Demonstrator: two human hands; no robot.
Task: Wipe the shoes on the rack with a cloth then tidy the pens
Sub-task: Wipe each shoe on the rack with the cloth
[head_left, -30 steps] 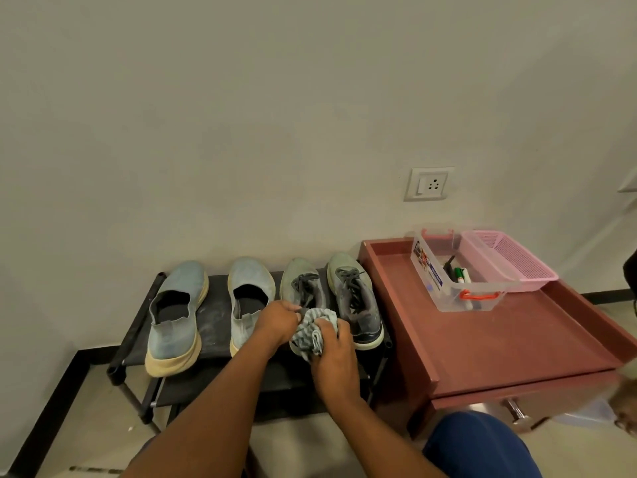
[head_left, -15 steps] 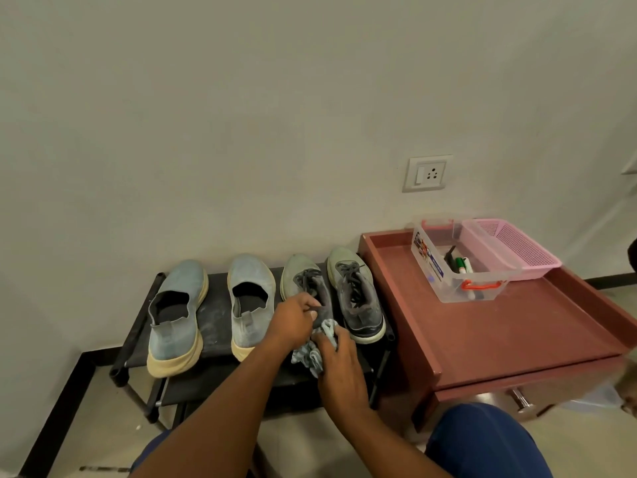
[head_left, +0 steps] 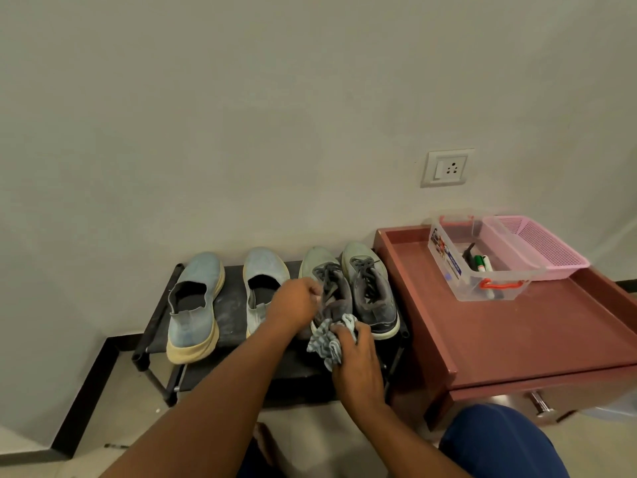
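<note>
right hand (head_left: 358, 369) bunches striped grey cloth (head_left: 327, 341) at lower middle | left hand (head_left: 293, 305) grips grey-green laced shoe (head_left: 327, 288) on black rack (head_left: 227, 305)

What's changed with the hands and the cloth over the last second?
The right hand has dragged the cloth from the top of the laced grey shoe down to its heel. The left hand still holds that shoe by the collar. The other shoes and the pen box haven't moved.

left hand (head_left: 293, 305) reaching forward off a long bare forearm, fingers curled, gripping the laced shoe (head_left: 331, 291) | right hand (head_left: 356, 363) lower and nearer, knuckles up, fingers bunched round the cloth (head_left: 327, 341) | wrists close together, forearms converging
</note>
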